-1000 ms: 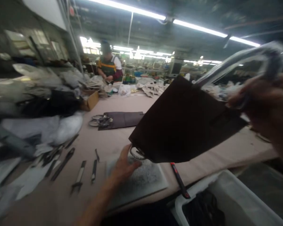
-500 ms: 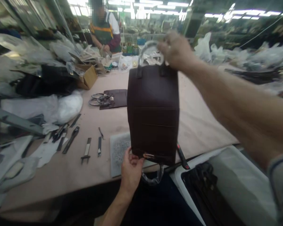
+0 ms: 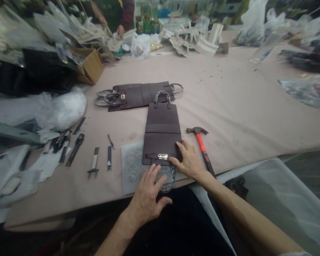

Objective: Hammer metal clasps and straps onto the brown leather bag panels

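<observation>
A dark brown leather handbag panel piece (image 3: 162,142) lies flat on the table, with plastic-wrapped handles at its far and near ends. A metal clasp (image 3: 162,156) shows on its near part. My left hand (image 3: 148,193) is at the near edge, fingers spread, over the near handle (image 3: 172,177). My right hand (image 3: 188,159) rests at the right edge with thumb and fingers apart, touching the leather. Under the near end is a worn grey board (image 3: 132,170). A claw hammer (image 3: 200,142) with a red and black handle lies right of my right hand.
Behind lie more brown handbag pieces (image 3: 142,94) with wrapped handles. Several hand tools, including a two-pronged one (image 3: 94,163), lie at left. A cardboard box (image 3: 92,65), plastic bags (image 3: 72,110) and pale offcuts (image 3: 197,41) surround the table. A co-worker's hands (image 3: 120,31) show at the back.
The handbag piece was held upright by its top handle in my right hand; now it lies flat on the table. My right hand has come down to its edge, and my left hand has opened.
</observation>
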A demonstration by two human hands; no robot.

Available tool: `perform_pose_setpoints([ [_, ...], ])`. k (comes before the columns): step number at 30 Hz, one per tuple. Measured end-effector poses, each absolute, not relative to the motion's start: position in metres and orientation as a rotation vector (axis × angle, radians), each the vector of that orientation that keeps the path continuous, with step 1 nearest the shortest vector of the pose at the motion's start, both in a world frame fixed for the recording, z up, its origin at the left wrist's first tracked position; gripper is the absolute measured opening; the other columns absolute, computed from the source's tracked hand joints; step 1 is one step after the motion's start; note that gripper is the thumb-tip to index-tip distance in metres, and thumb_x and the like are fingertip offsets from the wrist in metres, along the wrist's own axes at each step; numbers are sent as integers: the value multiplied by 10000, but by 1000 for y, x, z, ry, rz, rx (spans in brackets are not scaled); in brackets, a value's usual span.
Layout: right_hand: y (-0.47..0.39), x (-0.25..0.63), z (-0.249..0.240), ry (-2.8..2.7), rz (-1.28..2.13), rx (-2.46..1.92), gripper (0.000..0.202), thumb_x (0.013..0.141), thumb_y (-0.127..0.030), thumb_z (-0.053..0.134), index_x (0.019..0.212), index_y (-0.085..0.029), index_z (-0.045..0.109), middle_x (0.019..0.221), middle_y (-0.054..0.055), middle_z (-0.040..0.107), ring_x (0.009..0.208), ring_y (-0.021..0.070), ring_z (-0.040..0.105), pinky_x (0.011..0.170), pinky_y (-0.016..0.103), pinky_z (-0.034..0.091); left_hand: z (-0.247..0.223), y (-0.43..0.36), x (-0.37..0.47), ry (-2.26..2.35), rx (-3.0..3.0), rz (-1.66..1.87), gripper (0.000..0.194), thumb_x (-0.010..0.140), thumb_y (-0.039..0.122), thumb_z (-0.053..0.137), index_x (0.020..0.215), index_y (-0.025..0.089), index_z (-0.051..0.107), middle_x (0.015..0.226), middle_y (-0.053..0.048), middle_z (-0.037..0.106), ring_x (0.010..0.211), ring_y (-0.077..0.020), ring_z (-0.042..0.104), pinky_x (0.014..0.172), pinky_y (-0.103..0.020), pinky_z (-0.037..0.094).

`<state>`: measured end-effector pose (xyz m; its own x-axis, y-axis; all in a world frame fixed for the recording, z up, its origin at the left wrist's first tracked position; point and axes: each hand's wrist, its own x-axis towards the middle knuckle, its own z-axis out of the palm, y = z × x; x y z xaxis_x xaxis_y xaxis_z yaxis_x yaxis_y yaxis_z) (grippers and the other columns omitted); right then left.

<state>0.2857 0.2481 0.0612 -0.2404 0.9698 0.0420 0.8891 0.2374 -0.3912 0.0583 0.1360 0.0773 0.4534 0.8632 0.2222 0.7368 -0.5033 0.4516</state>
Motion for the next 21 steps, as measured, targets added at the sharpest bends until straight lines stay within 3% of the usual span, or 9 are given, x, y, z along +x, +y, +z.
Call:
perform_pose_setpoints([
  [2,243,289,56,-2263,433,-1690,808,892,-572,656,1513,-111,424,1592,272,334,1495,430,312,1203,657,265,73,135,55,1230,2517,550,422,886,250,689,1285,159,587,1478,-174,530,1469,-380,395,1144,-574,458],
  [5,250,291,54,-2355,410,-1543,773,918,-533,634,1496,-59,439,1592,313,319,1516,425,281,1216,678,209,62,129,60,1229,2641,678,223,934,91,547,1133,145,632,1221,-133,690,1306,-312,579,1098,-519,496],
  [8,261,288,54,-2506,415,-1254,653,967,-417,572,1499,-61,443,1614,292,307,1534,384,265,1233,643,219,54,119,80,1335,2658,864,179,962,84,508,1071,132,641,1039,-105,724,1136,-281,660,999,-457,518],
  [14,271,277,56,-2621,470,-906,608,966,-409,586,1472,-90,485,1608,247,357,1528,365,294,1236,622,256,52,102,120,1486,2521,976,144,966,82,515,891,156,613,828,-57,666,828,-214,632,757,-364,430],
  [21,253,264,64,-2631,402,-1117,503,951,-313,599,1412,-114,570,1578,199,431,1493,399,347,1208,644,292,52,103,113,1423,2501,924,163,977,105,514,839,171,570,814,-38,633,795,-197,575,723,-353,362],
])
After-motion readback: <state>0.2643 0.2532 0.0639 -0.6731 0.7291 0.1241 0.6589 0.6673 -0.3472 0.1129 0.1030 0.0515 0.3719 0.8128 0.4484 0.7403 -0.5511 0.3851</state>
